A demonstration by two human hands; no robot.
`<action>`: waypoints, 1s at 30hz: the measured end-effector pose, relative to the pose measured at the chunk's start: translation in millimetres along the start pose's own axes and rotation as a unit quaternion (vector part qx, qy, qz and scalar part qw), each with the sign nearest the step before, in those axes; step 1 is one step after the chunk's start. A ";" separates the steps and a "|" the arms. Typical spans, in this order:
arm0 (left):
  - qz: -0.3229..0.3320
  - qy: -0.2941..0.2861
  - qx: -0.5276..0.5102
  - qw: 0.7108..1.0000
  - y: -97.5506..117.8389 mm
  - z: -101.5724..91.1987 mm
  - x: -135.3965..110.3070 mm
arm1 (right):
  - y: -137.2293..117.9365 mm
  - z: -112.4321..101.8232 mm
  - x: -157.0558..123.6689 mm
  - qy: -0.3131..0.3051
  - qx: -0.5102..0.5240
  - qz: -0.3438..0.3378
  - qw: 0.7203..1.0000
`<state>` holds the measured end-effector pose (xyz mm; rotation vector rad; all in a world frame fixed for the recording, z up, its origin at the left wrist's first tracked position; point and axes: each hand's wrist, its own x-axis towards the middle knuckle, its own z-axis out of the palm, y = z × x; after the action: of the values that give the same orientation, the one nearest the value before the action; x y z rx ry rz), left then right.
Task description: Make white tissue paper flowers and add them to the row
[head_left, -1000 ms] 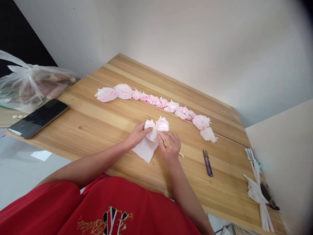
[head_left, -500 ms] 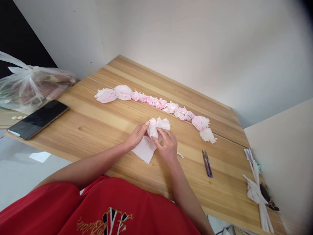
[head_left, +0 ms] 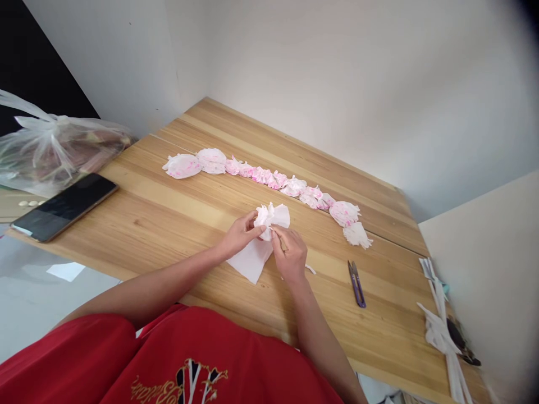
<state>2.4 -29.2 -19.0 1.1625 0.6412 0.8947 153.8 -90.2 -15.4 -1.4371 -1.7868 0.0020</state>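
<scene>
Left forearm slants in from lower left, right forearm from lower right; the left hand grips the gathered white piece with its thumb on the near side, other fingers partly behind it; the right hand is curled, thumb and index pinching at the piece's near edge; piece sits between the two hands, just above the table; can't make out whether a thread is in that pinch; right fingertips partly hidden.

Piece is thin and pleated, frilly-edged on the left-hand side, smoother flap fanning out above the right hand; flat white sheet lies below the hands, its top end covered, so can't tell if it's joined; pink-spotted row of puffs beyond both hands; snips right of the right hand.
</scene>
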 end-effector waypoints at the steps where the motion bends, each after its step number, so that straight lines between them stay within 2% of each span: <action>1: 0.000 0.005 0.000 1.000 -0.3 -0.4 0.0 | -0.4 -0.2 -0.1 -0.001 0.008 0.006 1.000; 5: 0.009 0.020 0.020 1.000 -1.9 -2.3 0.8 | -2.9 -2.4 0.0 -0.006 0.056 0.066 0.996; 9: 0.012 0.032 0.020 0.999 -3.6 -2.6 2.9 | -1.4 -4.4 2.1 -0.003 0.134 0.220 0.966; 11: 0.011 0.034 0.015 0.999 -4.1 -2.3 3.8 | 0.1 -4.8 3.4 -0.002 0.167 0.270 0.948; 13: 0.016 0.037 0.028 0.999 -4.2 -1.9 4.0 | -0.2 -5.0 4.5 -0.006 0.174 0.270 0.947; 16: 0.038 0.037 0.101 0.993 -4.5 -1.7 2.1 | -4.2 -4.6 4.9 -0.011 0.122 0.190 0.974; 19: 0.062 0.032 0.218 0.974 -6.0 -1.1 -1.5 | -7.0 -3.3 4.0 0.001 0.069 0.125 0.990; 22: 0.063 0.014 0.275 0.959 -8.3 0.0 -3.6 | -4.0 -1.9 2.4 0.022 0.081 0.168 0.982; 26: 0.064 -0.009 0.196 0.978 -11.0 -0.1 -1.7 | 1.7 -1.9 2.4 0.022 0.171 0.277 0.945; 28: 0.061 -0.008 0.158 0.985 -11.9 -1.1 -0.2 | 1.1 -2.7 3.4 0.016 0.197 0.283 0.939; 30: 0.049 0.000 0.152 0.987 -11.9 -2.0 0.7 | -1.3 -3.5 4.3 0.003 0.181 0.258 0.949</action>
<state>4.2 -29.2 -30.9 1.4778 0.7439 0.9009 154.8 -88.8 -10.0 -1.5772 -1.2719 0.5656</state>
